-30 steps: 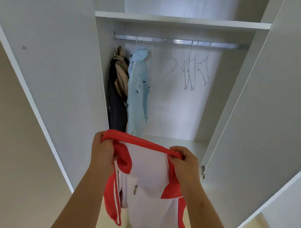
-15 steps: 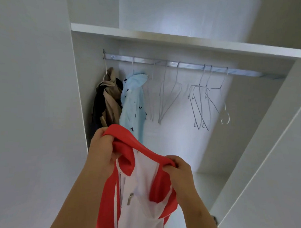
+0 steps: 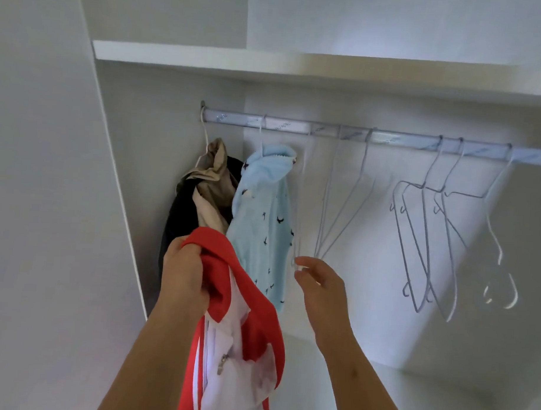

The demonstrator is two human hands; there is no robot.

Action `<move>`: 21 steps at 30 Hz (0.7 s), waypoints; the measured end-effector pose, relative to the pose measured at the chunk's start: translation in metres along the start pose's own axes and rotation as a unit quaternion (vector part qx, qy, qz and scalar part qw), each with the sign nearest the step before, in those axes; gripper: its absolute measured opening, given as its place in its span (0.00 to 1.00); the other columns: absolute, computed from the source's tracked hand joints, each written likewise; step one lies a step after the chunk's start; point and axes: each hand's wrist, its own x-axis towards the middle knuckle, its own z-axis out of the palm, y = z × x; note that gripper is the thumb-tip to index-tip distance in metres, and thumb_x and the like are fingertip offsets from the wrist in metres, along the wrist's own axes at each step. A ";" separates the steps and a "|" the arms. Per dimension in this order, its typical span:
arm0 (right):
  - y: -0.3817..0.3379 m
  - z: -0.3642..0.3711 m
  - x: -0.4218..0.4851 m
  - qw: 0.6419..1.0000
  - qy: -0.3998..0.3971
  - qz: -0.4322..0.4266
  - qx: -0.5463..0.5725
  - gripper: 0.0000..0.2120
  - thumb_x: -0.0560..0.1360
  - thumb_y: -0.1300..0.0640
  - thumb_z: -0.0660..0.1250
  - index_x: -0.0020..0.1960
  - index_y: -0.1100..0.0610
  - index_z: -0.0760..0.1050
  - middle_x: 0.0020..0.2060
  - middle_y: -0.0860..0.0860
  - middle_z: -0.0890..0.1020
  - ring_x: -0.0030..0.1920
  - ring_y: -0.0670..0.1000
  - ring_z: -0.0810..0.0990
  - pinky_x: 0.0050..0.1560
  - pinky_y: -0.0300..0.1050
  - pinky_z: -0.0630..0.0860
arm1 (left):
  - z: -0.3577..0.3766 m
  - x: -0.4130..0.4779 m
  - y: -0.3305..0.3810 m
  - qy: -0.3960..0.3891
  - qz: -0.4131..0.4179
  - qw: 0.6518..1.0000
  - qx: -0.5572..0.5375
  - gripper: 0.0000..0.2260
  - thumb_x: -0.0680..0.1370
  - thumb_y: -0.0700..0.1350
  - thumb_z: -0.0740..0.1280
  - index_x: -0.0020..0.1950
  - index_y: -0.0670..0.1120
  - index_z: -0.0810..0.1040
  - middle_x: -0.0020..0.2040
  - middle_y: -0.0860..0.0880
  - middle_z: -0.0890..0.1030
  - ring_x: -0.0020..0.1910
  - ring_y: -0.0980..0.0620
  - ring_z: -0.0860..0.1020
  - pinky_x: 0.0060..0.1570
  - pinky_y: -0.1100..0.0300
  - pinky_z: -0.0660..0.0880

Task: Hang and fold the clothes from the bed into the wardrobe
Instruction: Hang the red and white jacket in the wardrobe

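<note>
three hung garments [image 3: 262, 220] at 10 o'clock, one jacket [image 3: 252, 327], six bare hangers [image 3: 464, 194] toward 2 o'clock, one rail [image 3: 388, 137], two hands [image 3: 184, 272].

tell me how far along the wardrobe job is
Done: beige-and-black clothes and a light blue garment hang on the rail. In hand: the left hand grips a red and white jacket; fingers of the right hand reach a bare hanger. Left: getting that jacket hung; the bed is out of view.

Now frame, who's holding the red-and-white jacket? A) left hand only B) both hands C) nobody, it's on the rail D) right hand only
A: the left hand grips the red-and-white jacket at its collar, while the right hand is off it, fingertips at an empty wire hanger.
</note>
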 end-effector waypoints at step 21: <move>0.011 0.002 0.106 0.990 -0.087 0.082 0.070 0.24 0.76 0.69 0.58 0.66 0.47 0.62 0.40 0.51 0.77 0.28 0.47 0.74 0.25 0.37 0.69 | 0.049 0.023 -0.004 0.058 -0.005 0.996 -0.061 0.10 0.80 0.41 0.55 0.59 0.46 0.72 0.48 0.47 0.76 0.49 0.48 0.74 0.49 0.54 0.69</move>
